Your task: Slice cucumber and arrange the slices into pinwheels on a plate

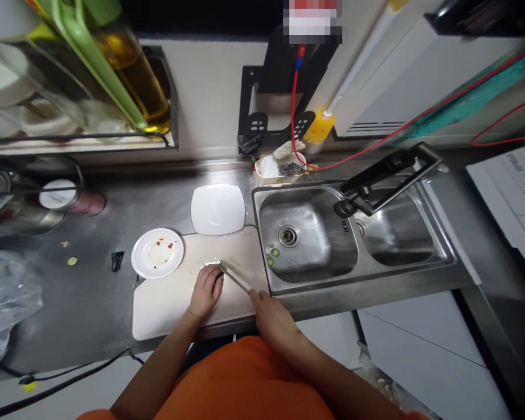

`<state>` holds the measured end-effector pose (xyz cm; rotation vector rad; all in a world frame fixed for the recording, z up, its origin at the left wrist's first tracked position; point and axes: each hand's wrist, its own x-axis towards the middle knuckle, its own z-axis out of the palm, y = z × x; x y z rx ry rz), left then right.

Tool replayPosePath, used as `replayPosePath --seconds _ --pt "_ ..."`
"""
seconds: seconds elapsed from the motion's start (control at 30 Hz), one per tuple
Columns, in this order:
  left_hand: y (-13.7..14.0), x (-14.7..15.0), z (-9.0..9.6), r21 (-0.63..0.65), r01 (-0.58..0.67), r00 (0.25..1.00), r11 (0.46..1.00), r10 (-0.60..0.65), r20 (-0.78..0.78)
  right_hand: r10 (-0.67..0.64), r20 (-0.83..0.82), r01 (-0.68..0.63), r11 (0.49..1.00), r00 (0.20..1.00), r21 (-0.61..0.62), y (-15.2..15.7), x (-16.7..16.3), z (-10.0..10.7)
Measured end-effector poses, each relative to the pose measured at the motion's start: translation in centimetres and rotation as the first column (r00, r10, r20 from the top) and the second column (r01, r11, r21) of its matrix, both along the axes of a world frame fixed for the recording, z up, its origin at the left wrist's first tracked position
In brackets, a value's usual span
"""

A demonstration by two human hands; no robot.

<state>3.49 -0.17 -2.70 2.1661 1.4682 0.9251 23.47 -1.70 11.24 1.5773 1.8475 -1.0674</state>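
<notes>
1. In the head view, the right hand (pixel 271 315) is closing fully round the handle of a knife (pixel 236 277) at the near right edge of the board (pixel 166 306); the blade is slanting inward over the board toward the left hand (pixel 206 290)
2. The left hand is resting on the middle of the board, its fingers curling in close together and seemingly pinning a dark piece (pixel 220 272) against the surface, right by the blade's far end; the hand is hiding most of it, so I cannot tell how much is remaining whole
3. Some cutting is evidently done: a dark green stub (pixel 117 261) and a pale green slice (pixel 72 261) are lying left of the board, and a few green slices (pixel 275 252) are sitting right of the board, in the sink (pixel 328 233)
4. The piece under the left hand is probably still awaiting cuts, so I am judging the work to be partway along, with the knife work not yet finished
5. A square plate (pixel 217 210) is overlapping the board's far edge, and a round plate (pixel 136 256) with red bits (pixel 170 245) is standing on its far left corner
</notes>
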Motion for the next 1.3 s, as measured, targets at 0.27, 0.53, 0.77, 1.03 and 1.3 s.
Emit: replayPosePath --seconds 0.27,0.53,0.77,1.03,1.3 --pt "-0.07 0.02 -0.07 0.009 -0.006 1.0 1.0 0.006 -0.004 -0.015 -0.011 0.015 1.0 1.0 -0.009 0.04 0.16 0.04" --pt "0.03 0.14 0.12 0.008 -0.005 1.0 1.0 0.005 0.013 -0.032 -0.01 0.031 0.999 0.999 -0.034 -0.26 -0.01 -0.1" --pt "0.05 0.11 0.26 0.0 0.001 1.0 1.0 -0.001 0.008 -0.034 0.003 0.034 0.998 0.999 -0.044 0.04 -0.34 0.48" --pt "0.09 0.11 0.25 -0.013 -0.003 1.0 1.0 0.003 0.027 -0.026 0.009 0.027 0.999 1.0 -0.034 0.25 -0.44 0.34" --pt "0.07 -0.02 -0.11 -0.016 0.002 0.999 1.0 -0.001 0.032 -0.017 -0.009 0.017 1.0 1.0 -0.013 0.6 -0.72 -0.02"
